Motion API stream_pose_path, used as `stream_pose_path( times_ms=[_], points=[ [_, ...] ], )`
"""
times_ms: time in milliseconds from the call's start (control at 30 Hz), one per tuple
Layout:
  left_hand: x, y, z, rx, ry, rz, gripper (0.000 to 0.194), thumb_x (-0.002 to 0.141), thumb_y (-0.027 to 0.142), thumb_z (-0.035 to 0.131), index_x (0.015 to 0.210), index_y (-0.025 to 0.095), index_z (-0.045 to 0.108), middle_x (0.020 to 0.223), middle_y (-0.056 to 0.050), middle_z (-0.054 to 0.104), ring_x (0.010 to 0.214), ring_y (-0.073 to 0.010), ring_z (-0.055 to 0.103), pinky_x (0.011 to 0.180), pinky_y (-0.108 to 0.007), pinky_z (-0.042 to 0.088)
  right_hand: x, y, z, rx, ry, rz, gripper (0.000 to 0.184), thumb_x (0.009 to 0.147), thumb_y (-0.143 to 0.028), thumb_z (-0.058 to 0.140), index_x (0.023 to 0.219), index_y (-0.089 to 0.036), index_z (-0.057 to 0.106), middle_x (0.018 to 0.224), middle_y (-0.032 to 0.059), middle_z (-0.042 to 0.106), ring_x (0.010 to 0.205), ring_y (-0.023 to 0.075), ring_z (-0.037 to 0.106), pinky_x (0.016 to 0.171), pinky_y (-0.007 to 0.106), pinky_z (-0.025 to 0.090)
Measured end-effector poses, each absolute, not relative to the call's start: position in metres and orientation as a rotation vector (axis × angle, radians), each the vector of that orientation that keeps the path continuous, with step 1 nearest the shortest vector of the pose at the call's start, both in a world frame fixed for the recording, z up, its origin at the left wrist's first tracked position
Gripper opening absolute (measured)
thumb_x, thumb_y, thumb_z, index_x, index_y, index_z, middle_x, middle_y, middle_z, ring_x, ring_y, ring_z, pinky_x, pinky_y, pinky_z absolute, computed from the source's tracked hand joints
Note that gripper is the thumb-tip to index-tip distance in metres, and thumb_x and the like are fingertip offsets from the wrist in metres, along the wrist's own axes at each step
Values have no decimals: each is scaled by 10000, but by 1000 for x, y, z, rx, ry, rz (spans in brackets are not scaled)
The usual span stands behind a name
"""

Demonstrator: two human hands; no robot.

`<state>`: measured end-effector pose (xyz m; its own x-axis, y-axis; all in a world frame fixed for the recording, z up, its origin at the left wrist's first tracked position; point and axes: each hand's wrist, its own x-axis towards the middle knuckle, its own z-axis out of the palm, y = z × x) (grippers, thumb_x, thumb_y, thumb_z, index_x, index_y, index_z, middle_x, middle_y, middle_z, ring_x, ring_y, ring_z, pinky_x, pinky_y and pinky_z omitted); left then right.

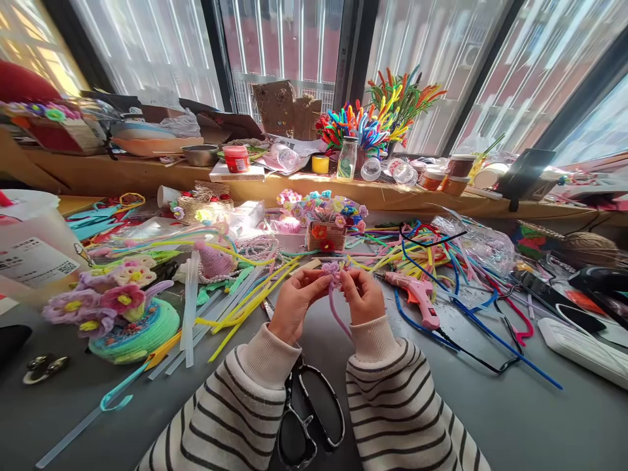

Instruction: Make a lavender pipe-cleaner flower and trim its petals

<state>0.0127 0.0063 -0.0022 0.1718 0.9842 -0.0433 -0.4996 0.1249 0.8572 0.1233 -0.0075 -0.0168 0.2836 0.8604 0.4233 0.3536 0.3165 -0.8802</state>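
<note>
Note along the window ledge (164, 174) a metal bowl (200, 156) and, near it, a red jar (236, 159) upright on a white slab (230, 175). Further right, record a yellow container (320, 164), an upright glass bottle (347, 160) and clustered amber jars (454, 186). On the surface (495, 425), log a large labelled cup (34, 245) at far left and a long white casing (583, 348) at right. Behind the ledge, observe dark-framed windows (283, 46).

Lilac pipe-cleaner flower (330, 268), long tail (335, 311) dangling

Your L hand (289, 304) & R hand (362, 296) pt. hide the lilac fuzzy flower (331, 267); your striped knit L sleeve (230, 412), pt. of the black-looped scissors (339, 409). White-lidded plastic cup (36, 242): cut off, L edge; label txt illegible.
</note>
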Motion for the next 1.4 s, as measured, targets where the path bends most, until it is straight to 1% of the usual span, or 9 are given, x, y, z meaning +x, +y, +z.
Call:
stream_pose_path(
  times_ms=[167,233,500,633,733,967,1100,1233,1400],
  points=[
    [13,7,-3,833,775,1265,181,534,156,668,684,109,578,656,-15,627,631,-101,571,668,-239,458,120,-10,-16,-1322,-1454,224,211,775,-306,390,662,-151,479,605,11,492,544,111,443,516,226,349],
    [13,7,-3,855,789,1233,179,541,161,665,686,111,572,663,-14,623,637,-98,569,668,-234,451,120,-11,-15,-1320,-1480,190,204,781,-292,381,669,-154,482,618,13,498,564,115,449,530,227,350],
    [12,6,2,966,808,1135,237,542,193,665,741,145,547,640,15,588,627,-88,542,601,-201,419,122,-11,-16,-1330,-1500,237,222,791,-328,372,675,-164,466,609,6,499,538,111,441,516,225,345],
    [12,6,3,1029,808,1139,214,601,276,614,761,142,567,653,5,578,581,-82,517,555,-203,410,122,-11,-16,-1329,-1513,199,225,793,-324,371,660,-169,465,602,3,487,537,109,428,515,224,340],
    [11,7,2,1162,853,1168,187,628,308,582,712,140,581,610,10,560,539,-76,491,503,-190,391,122,-12,-15,-1299,-1564,220,231,791,-320,380,635,-171,461,594,-3,472,542,105,425,516,218,336],
    [11,6,2,1356,935,1213,177,628,309,578,655,134,571,602,-13,566,570,-118,528,535,-226,435,122,-11,-13,-1291,-1513,296,201,791,-304,374,686,-166,474,596,-7,500,518,98,444,504,207,336],
    [12,6,0,1438,941,1260,168,644,301,563,648,132,566,589,-11,554,553,-112,519,524,-215,428,121,-9,-12,-1302,-1516,247,202,785,-284,368,653,-170,468,575,-13,480,520,101,435,510,208,329],
    [14,5,-1,1462,957,1331,162,649,308,554,654,146,558,594,-1,544,558,-110,508,530,-210,416,117,-9,-12,-1326,-1479,209,218,772,-281,374,602,-171,454,529,-30,440,467,86,382,466,199,301],
    [16,5,-1,1434,983,1411,151,638,305,565,647,154,560,594,11,529,556,-96,486,542,-195,398,112,-10,-13,-1296,-1350,303,232,759,-308,387,576,-172,431,475,-47,406,412,72,351,413,188,282]
  ],
)
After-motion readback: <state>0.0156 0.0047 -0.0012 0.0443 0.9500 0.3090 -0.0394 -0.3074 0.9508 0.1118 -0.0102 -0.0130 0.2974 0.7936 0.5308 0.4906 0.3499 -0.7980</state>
